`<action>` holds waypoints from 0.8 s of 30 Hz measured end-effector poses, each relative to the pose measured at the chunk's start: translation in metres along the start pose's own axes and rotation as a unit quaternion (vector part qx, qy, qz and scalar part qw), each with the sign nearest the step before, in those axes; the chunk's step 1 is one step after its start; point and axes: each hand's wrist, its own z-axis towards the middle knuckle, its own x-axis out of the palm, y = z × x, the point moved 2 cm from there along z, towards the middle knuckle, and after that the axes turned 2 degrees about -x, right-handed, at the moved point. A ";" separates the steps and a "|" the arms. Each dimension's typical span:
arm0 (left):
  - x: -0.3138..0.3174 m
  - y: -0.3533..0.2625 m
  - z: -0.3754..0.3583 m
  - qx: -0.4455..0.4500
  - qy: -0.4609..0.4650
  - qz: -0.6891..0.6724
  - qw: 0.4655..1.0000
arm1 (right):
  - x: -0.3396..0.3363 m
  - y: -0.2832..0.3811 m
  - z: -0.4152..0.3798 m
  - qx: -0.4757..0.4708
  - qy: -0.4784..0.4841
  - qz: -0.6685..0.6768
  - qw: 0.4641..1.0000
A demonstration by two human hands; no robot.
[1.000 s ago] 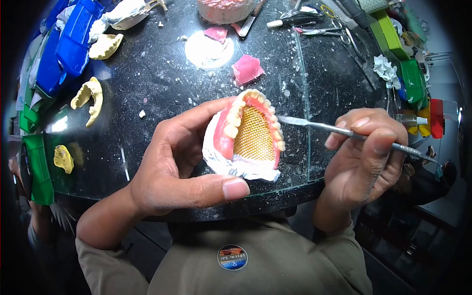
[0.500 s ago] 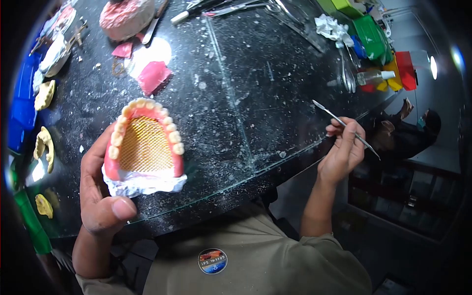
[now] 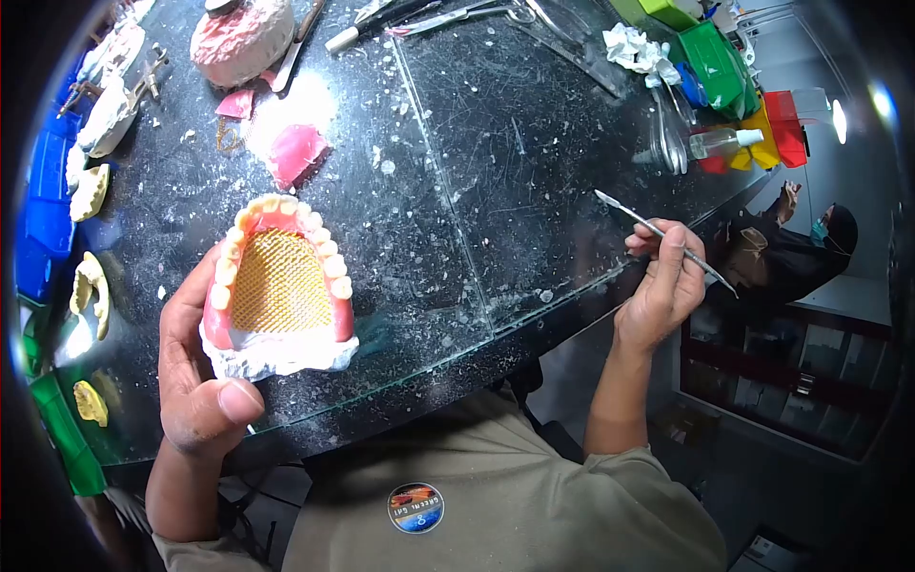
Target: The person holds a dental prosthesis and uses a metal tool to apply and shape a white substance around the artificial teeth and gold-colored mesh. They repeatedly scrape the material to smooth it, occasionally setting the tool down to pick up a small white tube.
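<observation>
A dental model (image 3: 276,355) with a white plaster base, pink wax, a row of cream teeth and a gold mesh palate (image 3: 281,284) rests in my left hand (image 3: 195,381). The thumb lies at its lower left edge, and the other fingers are partly hidden behind it. My right hand (image 3: 667,291) pinches a thin metal carving tool (image 3: 701,262) whose flat tip points up and left, away from the model. Beyond the model lies a piece of pink wax (image 3: 297,154) on the dark table.
A round plaster model with pink wax (image 3: 243,43) and a knife (image 3: 298,48) are at the top. Yellowish pieces (image 3: 90,194) lie at the left near blue bins (image 3: 46,214). Scissors, crumpled paper (image 3: 639,52), a bottle (image 3: 724,143) and coloured bins stand right. Another person (image 3: 796,253) is at far right.
The view has shifted slightly. The tool in my right hand has moved a little to the left; my left hand still holds the model in nearly the same pose.
</observation>
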 end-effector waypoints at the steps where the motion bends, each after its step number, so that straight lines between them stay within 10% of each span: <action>1: 0.000 0.000 0.000 -0.003 0.002 0.000 1.000 | 0.000 0.000 0.000 0.001 0.003 0.000 1.000; 24: 0.004 -0.002 0.004 0.000 0.060 0.005 0.998 | 0.016 0.020 0.002 0.048 0.029 0.126 0.991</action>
